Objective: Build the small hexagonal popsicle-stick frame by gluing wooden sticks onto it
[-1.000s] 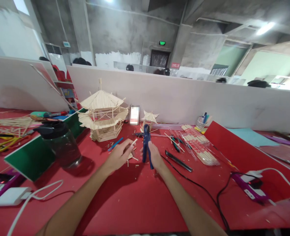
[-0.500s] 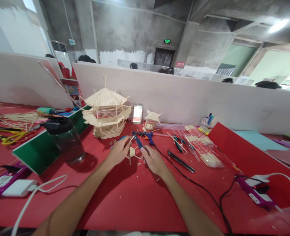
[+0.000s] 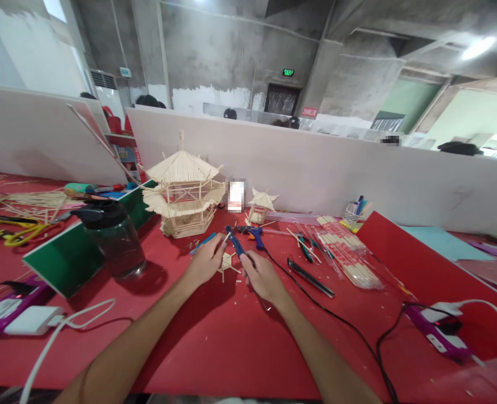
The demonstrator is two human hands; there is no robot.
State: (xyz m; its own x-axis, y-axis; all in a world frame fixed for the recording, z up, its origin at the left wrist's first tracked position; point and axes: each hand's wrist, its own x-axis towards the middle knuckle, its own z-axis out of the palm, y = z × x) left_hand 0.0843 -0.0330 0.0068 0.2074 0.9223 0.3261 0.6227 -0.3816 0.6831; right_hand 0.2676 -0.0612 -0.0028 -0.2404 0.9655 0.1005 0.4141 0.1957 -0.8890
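My right hand is closed round a blue glue gun, its nozzle tilted left toward a thin wooden stick. My left hand pinches that stick just above a small star-shaped stick piece lying on the red table between both hands. Beyond them stands a large two-tier stick pagoda. A small stick pavilion sits to its right.
A dark jar and a green board stand left. Packs of wooden sticks, a black knife and pliers lie right. Black cable runs to a purple power strip. A white partition closes the back.
The glue gun went from upright to tilted left toward the stick a second ago. Both hands have since held nearly still over the star-shaped piece.
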